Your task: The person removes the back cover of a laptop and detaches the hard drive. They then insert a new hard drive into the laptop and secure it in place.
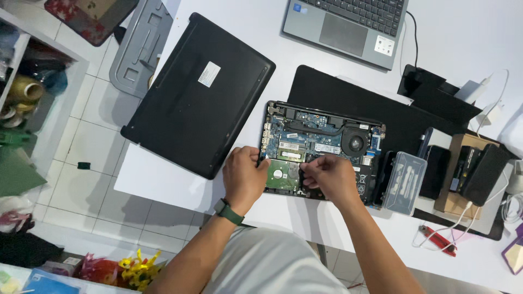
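The white counter (163, 179) carries everything, with a black mat (348, 98) spread beyond the hands. Up and to the left of the left hand lies the removed black bottom cover (199, 98), flat, a white label on it. Farther away, past the mat, sits a grey laptop (348, 22) with its keyboard showing.

Directly under both hands is the opened laptop chassis (321, 147), its blue mainboard, round black fan and heat pipe exposed, resting on the near part of the mat. Just to the right of the right hand stands a clear plastic parts box (404, 182), and beyond it several black power bricks and white cables.

The left hand (243, 177), with a green watch band at the wrist, has its fingers curled onto the chassis's left edge, bracing it. The right hand (329, 177) is pinched together over the near middle of the board; whatever it grips is too small to make out. Between the 2 hands lies the silver hard drive (282, 175) in its bay.

Working here seems to call for a steady brace and a light, straight pull, keeping fingertips off the bare board.
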